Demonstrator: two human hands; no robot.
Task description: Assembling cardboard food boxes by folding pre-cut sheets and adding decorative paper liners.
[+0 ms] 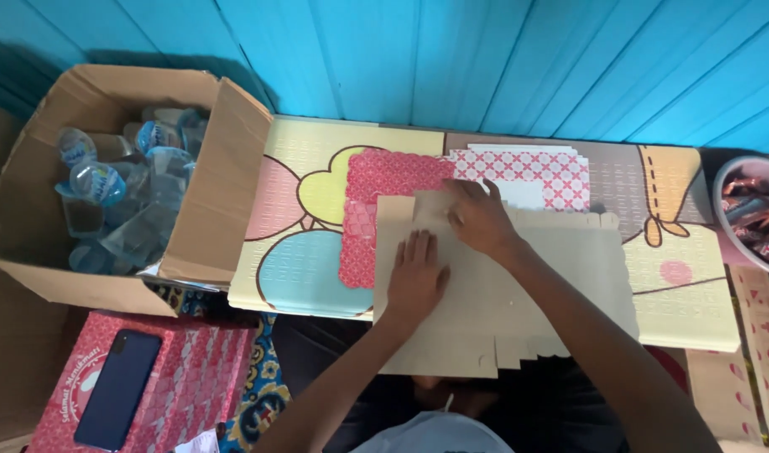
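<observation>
Only one view was given, so no second view shared any part of the scene. The camera sat on the person's head and looked steeply down and forward, close above the work. It faced a blue plank wall [485, 59] at the far edge of the frame. The low bench [695, 285] with its pastel cartoon top ran left to right across the middle. Both forearms entered from the near edge, near the centre. An open cardboard carton [225, 193] filled the far left, and a bowl [724, 180] was cut off by the right edge.
</observation>
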